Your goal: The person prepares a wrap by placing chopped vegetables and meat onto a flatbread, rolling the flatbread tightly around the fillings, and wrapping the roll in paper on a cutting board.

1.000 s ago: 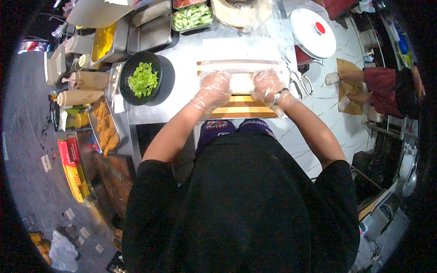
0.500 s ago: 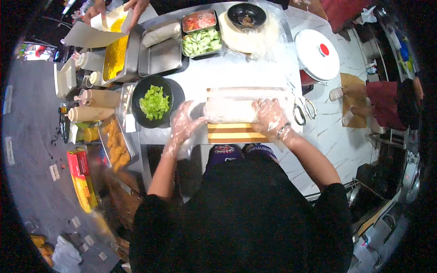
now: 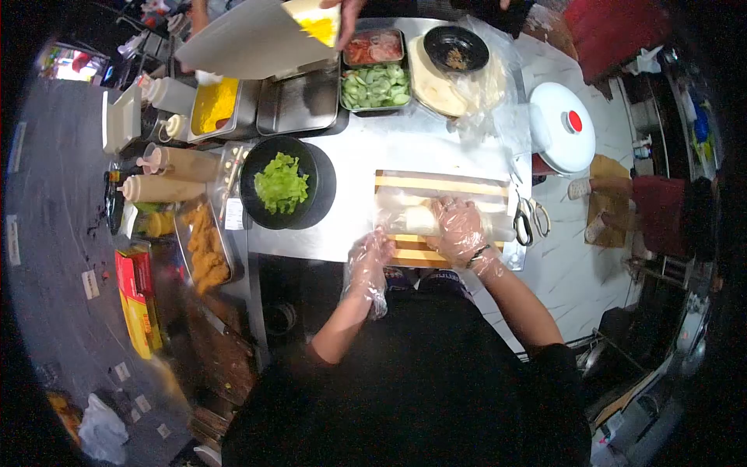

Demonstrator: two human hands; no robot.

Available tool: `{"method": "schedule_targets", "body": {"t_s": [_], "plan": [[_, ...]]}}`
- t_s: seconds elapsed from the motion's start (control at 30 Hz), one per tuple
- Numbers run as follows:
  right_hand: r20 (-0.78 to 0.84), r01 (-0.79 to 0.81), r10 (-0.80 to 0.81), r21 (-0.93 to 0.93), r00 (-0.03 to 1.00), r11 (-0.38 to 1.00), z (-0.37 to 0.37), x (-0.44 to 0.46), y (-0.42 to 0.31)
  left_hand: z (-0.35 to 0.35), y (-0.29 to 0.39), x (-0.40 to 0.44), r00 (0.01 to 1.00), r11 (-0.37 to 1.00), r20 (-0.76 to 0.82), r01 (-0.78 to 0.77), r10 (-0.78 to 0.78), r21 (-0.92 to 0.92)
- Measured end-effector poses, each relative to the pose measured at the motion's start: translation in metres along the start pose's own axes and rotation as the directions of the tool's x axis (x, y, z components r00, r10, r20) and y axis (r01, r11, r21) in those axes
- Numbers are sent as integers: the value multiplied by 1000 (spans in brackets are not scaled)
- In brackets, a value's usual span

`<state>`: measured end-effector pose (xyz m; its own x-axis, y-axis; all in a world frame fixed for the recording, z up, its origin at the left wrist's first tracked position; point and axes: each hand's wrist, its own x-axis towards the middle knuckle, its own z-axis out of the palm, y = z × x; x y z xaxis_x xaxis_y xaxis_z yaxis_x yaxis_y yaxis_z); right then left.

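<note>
A pale rolled wrap (image 3: pixel 418 219) lies in clear plastic film (image 3: pixel 395 200) across a striped wooden board (image 3: pixel 420 255). My right hand (image 3: pixel 461 227), in a clear plastic glove, is on top of the wrap with its fingers curled over it. At the left end of the film is my left hand (image 3: pixel 370 261), gloved too, its fingers drawn together on the film's edge. Its fingertips are partly blurred. Scissors (image 3: pixel 531 219) rest just right of the board.
A black bowl of lettuce (image 3: pixel 282 184) stands left, beside sauce bottles (image 3: pixel 165 189) and a tray of fried pieces (image 3: pixel 207 247). Metal trays of cucumber (image 3: pixel 375 87) and tomato (image 3: pixel 373 48), plus flatbreads (image 3: pixel 433 87), line the back. Another person's hand (image 3: pixel 349 11) holds a white sheet (image 3: pixel 253 40).
My left hand has moved from beside the board onto the film's end and closed. The wrap looks narrower under my right hand. The other person's sheet has swung right over the trays.
</note>
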<state>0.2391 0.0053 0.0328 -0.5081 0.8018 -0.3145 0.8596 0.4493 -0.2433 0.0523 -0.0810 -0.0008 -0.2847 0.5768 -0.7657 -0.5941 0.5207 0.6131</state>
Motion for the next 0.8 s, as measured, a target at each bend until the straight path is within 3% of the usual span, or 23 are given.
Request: {"method": "schedule_targets", "body": {"t_s": [0.03,0.1,0.13,0.3,0.37,0.5,0.57,0.6,0.63,0.67,0.7,0.73,0.77,0.8], "plan": [[-21,-9,9,5,1000,1000,2,1,-4,-3,-5,-1,1000,1000,-5,-4,4,-8],[-41,-11,11,6,999,1000,6,10,-10,-1,-17,0,986,979,124,132,-113,-153],[-19,35,-34,9,999,999,9,17,-12,9,-16,1,982,966,116,171,-150,-193],[30,72,-75,111,997,991,4,23,-13,35,-17,22,992,988,24,125,-123,-88],[-3,93,-93,101,996,991,8,24,-9,40,-19,16,999,988,-35,-16,11,-155],[-111,146,-131,141,985,979,14,21,-6,30,-43,42,996,953,-75,-62,41,-296],[-84,141,-130,148,988,979,14,23,-6,28,-44,45,967,976,-144,-214,208,-29],[-56,136,-128,157,990,978,12,24,-5,30,-48,43,869,914,-287,-397,403,82],[-60,127,-119,153,991,980,9,23,-7,31,-42,34,872,914,-276,-397,403,80],[-24,102,-99,178,995,979,5,23,-8,31,-24,17,693,628,-2,-652,721,425],[14,74,-78,204,997,976,2,22,-8,32,-3,0,437,159,365,-792,822,589],[-22,116,-114,185,993,976,14,26,-3,40,19,-9,366,-184,695,-793,619,581],[-20,103,-101,187,995,977,21,28,1,45,18,-5,365,-182,703,-799,610,573],[-22,134,-132,197,991,971,29,29,3,48,15,-1,389,-294,791,-777,472,557]]}}
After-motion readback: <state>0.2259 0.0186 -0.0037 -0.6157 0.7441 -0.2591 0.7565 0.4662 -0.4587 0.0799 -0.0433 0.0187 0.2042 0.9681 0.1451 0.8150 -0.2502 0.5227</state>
